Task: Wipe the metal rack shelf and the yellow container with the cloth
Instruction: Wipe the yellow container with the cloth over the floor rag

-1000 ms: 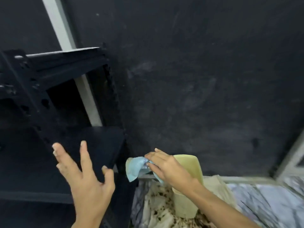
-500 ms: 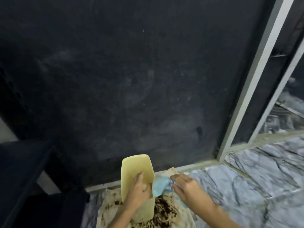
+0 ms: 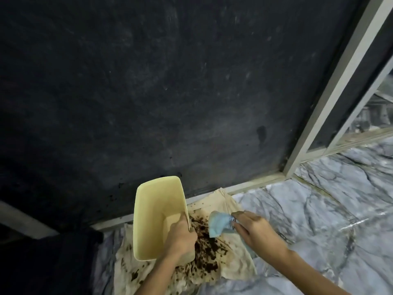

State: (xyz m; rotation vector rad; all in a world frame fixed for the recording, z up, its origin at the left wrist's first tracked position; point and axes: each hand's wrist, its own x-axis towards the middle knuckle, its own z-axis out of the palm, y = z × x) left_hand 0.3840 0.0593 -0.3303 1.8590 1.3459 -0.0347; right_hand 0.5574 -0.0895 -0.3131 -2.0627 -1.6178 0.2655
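Tilted since: yellow container (image 3: 157, 218) mouth faces camera, left hand (image 3: 180, 237) gripping; right hand (image 3: 253, 228) pinches cloth (image 3: 220, 223).

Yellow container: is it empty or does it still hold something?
Empty, as far as shows. The yellow container is tilted with its mouth toward the camera, its inside bare; the left hand grips its rim and hides one corner.

Container (image 3: 153, 218) stands lower centre on a sheet (image 3: 231, 262) spread over the floor (image 3: 319, 220). Cloth (image 3: 219, 224) lies right of it. Wall (image 3: 170, 92) fills the frame behind.
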